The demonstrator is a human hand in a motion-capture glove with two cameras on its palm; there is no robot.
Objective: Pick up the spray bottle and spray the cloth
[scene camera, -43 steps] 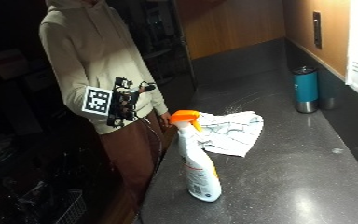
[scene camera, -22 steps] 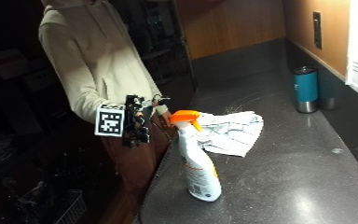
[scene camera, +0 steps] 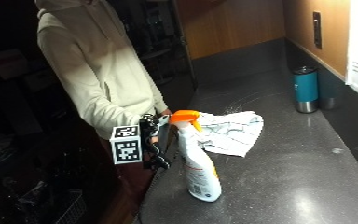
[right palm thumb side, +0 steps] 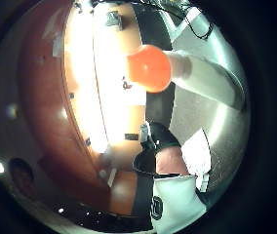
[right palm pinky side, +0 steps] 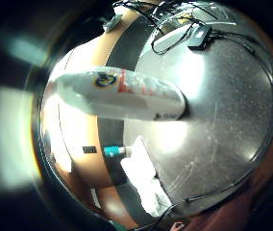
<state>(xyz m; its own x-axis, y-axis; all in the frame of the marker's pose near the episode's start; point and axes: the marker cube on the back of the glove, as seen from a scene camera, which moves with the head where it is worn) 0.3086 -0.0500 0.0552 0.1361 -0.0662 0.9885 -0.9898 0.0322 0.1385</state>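
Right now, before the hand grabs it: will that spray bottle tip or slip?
The spray bottle stands tall and narrow on the smooth counter, so a sideways nudge near its orange top would probably tip it. Its white plastic body looks glossy, so possibly slippery. How full it is doesn't show, so weight is unclear. The right hand is beside it.

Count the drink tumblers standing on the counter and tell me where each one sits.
1. The teal tumbler stands upright at the back of the counter, near the wall, beyond the cloth and apart from the spray bottle. None other shows.
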